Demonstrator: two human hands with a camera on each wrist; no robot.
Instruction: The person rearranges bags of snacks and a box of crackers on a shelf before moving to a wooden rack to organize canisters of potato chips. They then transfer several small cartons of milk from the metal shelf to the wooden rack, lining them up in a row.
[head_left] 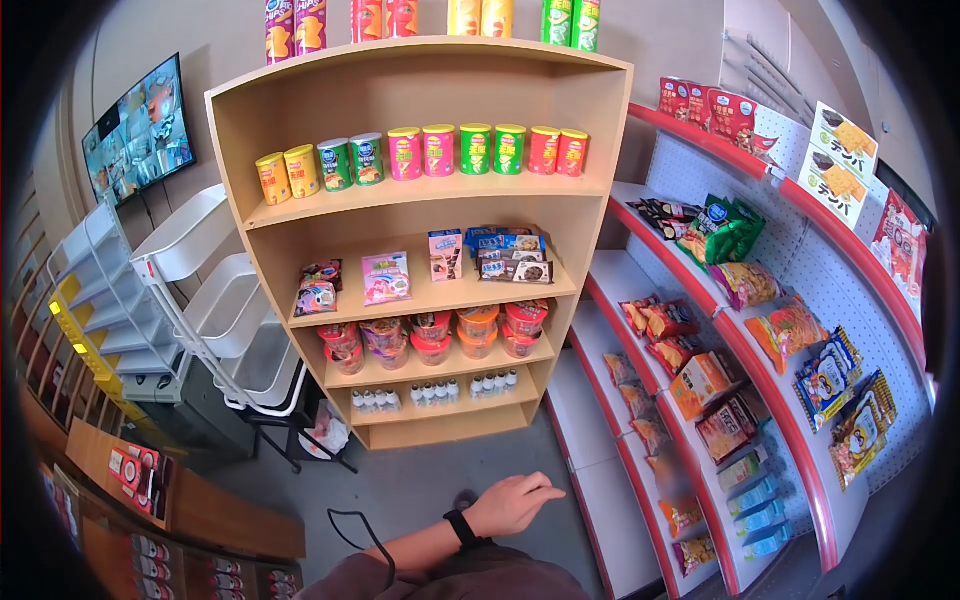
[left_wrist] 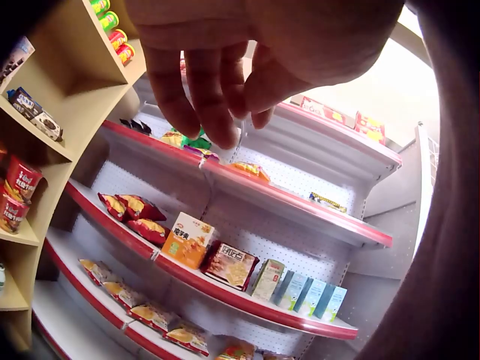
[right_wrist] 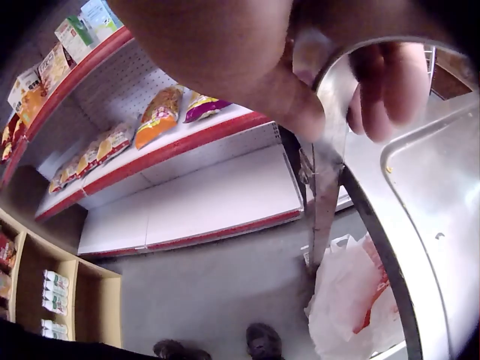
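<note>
My left hand (head_left: 510,505), a black band at its wrist, reaches out over the floor in the head view, left of the red-edged shelves. In the left wrist view the same hand (left_wrist: 247,64) hangs with loosely bent fingers, holding nothing; snack bags and boxes stand on shelves (left_wrist: 300,196) beyond it. Only the right wrist view shows my right hand (right_wrist: 255,67): its thumb and fingers grip a metal rim (right_wrist: 337,94) at the edge of a shiny metal surface (right_wrist: 442,195). Part of that grip is hidden behind the rim.
A wooden shelf unit (head_left: 420,205) holds cans, snack packs, tubs and small bottles. White tiered baskets (head_left: 225,310) and a wall screen (head_left: 140,125) are at the left. A white plastic bag (right_wrist: 349,300) lies below the metal surface, beside grey floor (right_wrist: 202,289).
</note>
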